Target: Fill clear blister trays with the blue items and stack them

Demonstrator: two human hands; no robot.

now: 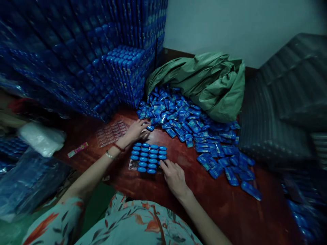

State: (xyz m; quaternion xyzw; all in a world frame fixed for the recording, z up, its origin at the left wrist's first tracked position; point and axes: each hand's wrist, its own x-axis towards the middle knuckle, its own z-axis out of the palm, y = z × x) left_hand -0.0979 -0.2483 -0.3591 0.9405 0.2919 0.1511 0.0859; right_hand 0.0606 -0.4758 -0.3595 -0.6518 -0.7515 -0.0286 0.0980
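Note:
A clear plastic tray (133, 165) lies on the red-brown table in front of me, most of its slots filled with upright blue-capped packs (143, 154). Some slots at its near left corner hold nothing. My right hand (175, 176) is at the tray's near right side, thumb and fingers closed on a blue-capped pack that they partly hide. Beyond the tray, my left hand (138, 131) has its fingers around another blue-capped pack (150, 128) at the edge of a loose heap (181, 115) of the same packs.
A green sack (204, 85) lies behind the heap. Filled trays (125, 75) are stacked high at the left. Another clear tray (111, 132) and a small pink-and-yellow packet (78, 149) lie left of my left arm. Dark stacked trays (270, 115) stand at the right.

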